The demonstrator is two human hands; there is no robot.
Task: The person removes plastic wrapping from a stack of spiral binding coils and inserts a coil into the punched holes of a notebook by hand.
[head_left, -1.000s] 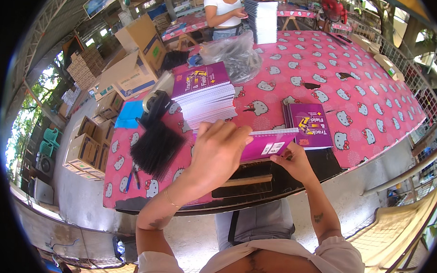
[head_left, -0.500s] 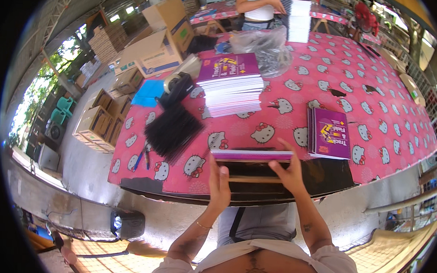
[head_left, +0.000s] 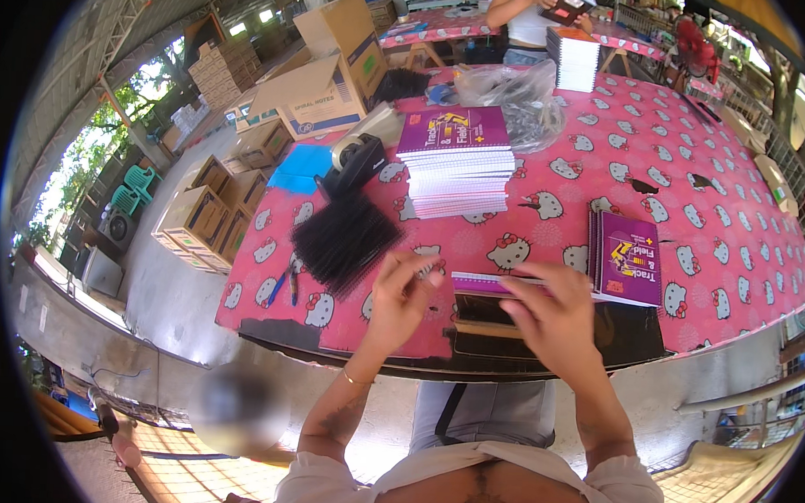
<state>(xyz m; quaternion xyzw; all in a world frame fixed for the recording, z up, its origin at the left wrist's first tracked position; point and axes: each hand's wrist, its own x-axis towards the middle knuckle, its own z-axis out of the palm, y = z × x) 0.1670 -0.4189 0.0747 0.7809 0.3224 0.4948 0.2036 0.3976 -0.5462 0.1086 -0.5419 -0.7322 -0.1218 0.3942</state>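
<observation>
The left hand (head_left: 398, 297) has fingers curled, the right hand (head_left: 560, 315) fingers parted over a notebook (head_left: 477, 282); whether either grips, I cannot tell.

Gap betw. notebk stack (head_left: 458, 178) & R notebk pile (head_left: 628, 259); blk coils (head_left: 345, 245) obstruct L.

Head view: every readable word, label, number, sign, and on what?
Wording not copied; print locations only:
Stack of purple-covered notebooks, centre: cover lettering, legible.
Spiral-bound purple notebooks, right: cover lettering, legible.
Brown cardboard box: side print, partly legible.
Black plastic tape dispenser: mark too small.
</observation>
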